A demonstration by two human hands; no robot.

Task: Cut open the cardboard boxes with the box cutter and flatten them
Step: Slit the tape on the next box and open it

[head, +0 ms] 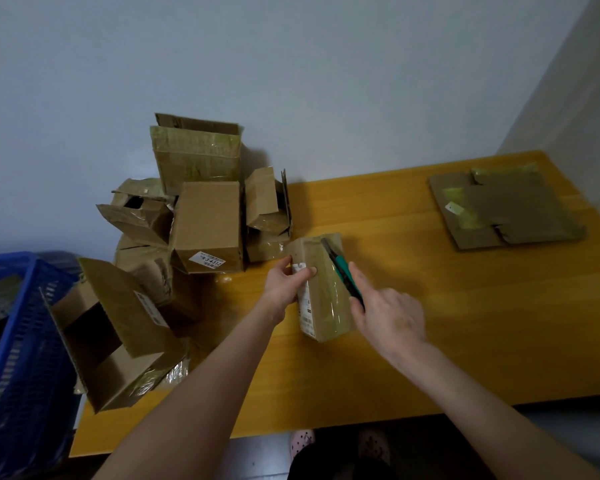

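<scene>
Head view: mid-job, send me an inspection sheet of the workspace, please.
Surface: yellow wooden table.
Job's things: small taped box at centre; green box cutter laid across its top face; flattened box at far right; pile of boxes at the left end, some already open.
Clutter: nothing seen.
Grippers: left hand grips the small taped box's left side; right hand holds the box cutter.
Cables: nothing seen.
Surroundings: blue crate left of the table; plain wall behind.
</scene>
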